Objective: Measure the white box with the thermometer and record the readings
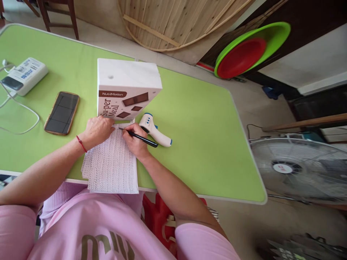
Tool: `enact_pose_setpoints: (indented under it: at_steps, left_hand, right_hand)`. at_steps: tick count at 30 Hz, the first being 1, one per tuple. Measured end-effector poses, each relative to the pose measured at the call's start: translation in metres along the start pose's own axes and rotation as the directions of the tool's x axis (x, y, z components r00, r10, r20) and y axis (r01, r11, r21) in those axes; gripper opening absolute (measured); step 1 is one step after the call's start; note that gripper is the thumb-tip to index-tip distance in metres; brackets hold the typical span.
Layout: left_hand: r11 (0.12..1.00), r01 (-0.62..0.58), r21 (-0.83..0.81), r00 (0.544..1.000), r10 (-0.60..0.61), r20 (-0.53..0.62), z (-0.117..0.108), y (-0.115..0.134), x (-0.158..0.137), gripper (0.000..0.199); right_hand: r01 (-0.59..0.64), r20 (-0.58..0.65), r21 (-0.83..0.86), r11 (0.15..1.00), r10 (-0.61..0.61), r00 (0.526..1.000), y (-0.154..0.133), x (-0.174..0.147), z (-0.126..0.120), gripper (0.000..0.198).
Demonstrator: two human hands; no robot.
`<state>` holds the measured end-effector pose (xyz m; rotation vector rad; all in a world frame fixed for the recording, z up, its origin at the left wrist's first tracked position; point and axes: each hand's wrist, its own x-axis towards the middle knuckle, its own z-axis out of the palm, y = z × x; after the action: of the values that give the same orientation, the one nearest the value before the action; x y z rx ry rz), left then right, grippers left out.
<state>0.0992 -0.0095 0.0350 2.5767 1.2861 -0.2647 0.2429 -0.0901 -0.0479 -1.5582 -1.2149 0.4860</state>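
A black pen (142,138) is pinched in my right hand (136,141), its tip at the top of a sheet of paper (114,166) covered in rows of small handwriting. More sheets peek out under its left side. My left hand (99,129), a red string bracelet on its wrist, presses on the paper's upper left with curled fingers; their tips are partly hidden. Just beyond both hands stands a white and brown NutriMotion box (127,81), at the paper's top edge. Beside my right hand lies a white and blue infrared thermometer (155,130).
A phone (62,112) lies to the left on the green table (200,137). Farther left is a white power bank (27,76) with cables. A fan (295,169) stands off the right edge; green and red basins (244,54) lean behind. Under the table is a red stool (157,213).
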Motion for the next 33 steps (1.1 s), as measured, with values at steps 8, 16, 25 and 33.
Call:
enact_pose_setpoints:
  at_steps: [8, 16, 25, 33]
  left_hand:
    - [1.0, 0.005, -0.02, 1.0, -0.005, -0.002, 0.0002, 0.0, 0.0001, 0.034]
    - [1.0, 0.0, -0.023, 1.0, 0.0, -0.005, -0.0001, 0.0003, -0.0004, 0.033]
    - [1.0, 0.005, -0.016, 1.0, -0.005, 0.006, 0.0, -0.0005, 0.0009, 0.035]
    - [1.0, -0.006, -0.001, 1.0, 0.006, 0.012, 0.0, -0.0012, 0.0007, 0.037]
  right_hand:
    - [-0.006, -0.009, 0.008, 1.0, 0.006, 1.0, -0.0008, 0.0008, -0.0008, 0.012]
    - [-0.011, -0.019, -0.021, 1.0, 0.01, 1.0, -0.0006, 0.0004, 0.0006, 0.009]
    - [0.025, -0.024, -0.022, 0.999, -0.026, 0.999, -0.0011, 0.0013, -0.0021, 0.011]
    - [0.023, -0.033, -0.015, 1.0, -0.023, 0.999, 0.0008, 0.0017, -0.0033, 0.009]
